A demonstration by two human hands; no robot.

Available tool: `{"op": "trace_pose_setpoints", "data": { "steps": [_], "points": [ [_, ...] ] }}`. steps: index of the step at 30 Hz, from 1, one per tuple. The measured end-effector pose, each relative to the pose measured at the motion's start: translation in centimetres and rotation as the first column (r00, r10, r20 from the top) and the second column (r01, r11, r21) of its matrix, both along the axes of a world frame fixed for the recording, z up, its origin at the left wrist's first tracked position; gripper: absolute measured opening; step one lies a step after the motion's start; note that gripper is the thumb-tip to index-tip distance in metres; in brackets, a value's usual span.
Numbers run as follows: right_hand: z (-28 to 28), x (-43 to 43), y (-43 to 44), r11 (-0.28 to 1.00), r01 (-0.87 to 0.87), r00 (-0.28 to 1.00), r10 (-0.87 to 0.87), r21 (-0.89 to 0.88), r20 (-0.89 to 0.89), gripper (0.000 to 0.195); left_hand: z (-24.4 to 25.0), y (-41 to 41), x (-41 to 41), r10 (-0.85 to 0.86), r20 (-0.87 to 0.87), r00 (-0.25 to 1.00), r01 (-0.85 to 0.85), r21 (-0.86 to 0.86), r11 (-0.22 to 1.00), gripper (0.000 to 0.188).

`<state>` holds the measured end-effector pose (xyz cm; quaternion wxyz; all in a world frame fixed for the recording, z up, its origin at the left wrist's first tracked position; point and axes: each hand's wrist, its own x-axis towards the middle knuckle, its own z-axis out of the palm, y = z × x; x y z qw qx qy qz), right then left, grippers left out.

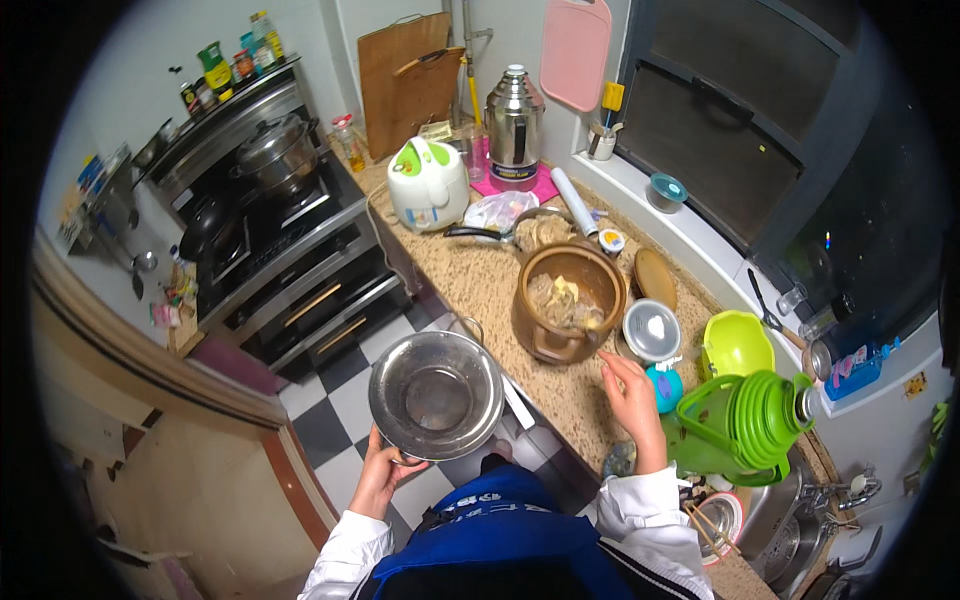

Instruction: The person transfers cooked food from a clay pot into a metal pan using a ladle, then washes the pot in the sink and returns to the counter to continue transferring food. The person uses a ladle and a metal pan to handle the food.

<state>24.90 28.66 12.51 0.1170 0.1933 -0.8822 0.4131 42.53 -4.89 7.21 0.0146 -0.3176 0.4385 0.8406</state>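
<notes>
My left hand grips the loop handle of a shiny stainless-steel pot, held over the floor just off the counter's edge. Its inside looks wet, with no food visible in it. Above the counter, my right hand is bare, its fingers extended and thumb apart. The fingertips come close to the lower right side of a brown clay pot; whether they touch it I cannot tell. Pale pieces of meat lie inside the clay pot, with a yellowish piece on top.
Behind the clay pot sits a black-handled pan of meat. A lidded container, a turquoise object and a green thermos flask stand right of my hand. A white rice cooker is farther back. The stove lies left, the sink right.
</notes>
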Motion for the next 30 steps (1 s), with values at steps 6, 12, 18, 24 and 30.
{"op": "trace_pose_setpoints", "data": {
  "steps": [6, 12, 18, 24, 30],
  "points": [
    [-1.4, -10.5, -3.3, 0.913, -0.001, 0.997, -0.030, 0.408, 0.070, 0.020, -2.0, -5.5, -10.8, -0.153, 0.081, 0.985, 0.153, 0.000, 0.988, 0.089],
    [-3.4, -15.9, -4.9, 0.566, -0.161, 0.955, -0.119, 0.808, 0.273, 0.032, -2.8, -10.6, -20.2, -0.354, 0.131, 0.926, 0.355, 0.017, 0.935, 0.088],
    [-2.6, -18.2, -7.6, 0.541, -0.303, 0.755, -0.366, 0.784, 0.545, 0.040, -4.3, -15.5, -29.4, -0.541, 0.118, 0.833, 0.529, 0.117, 0.840, 0.089],
    [-5.6, -18.3, -6.2, 0.546, -0.156, 0.646, -0.573, 0.823, 0.503, 0.035, -6.1, -18.9, -37.5, -0.788, 0.142, 0.600, 0.773, 0.152, 0.616, 0.089],
    [-7.8, -16.7, -7.8, 0.326, 0.126, 0.681, -0.715, 0.937, 0.158, 0.021, -10.7, -21.1, -41.9, -0.860, 0.077, 0.504, 0.841, 0.184, 0.509, 0.089]
  ]
}}
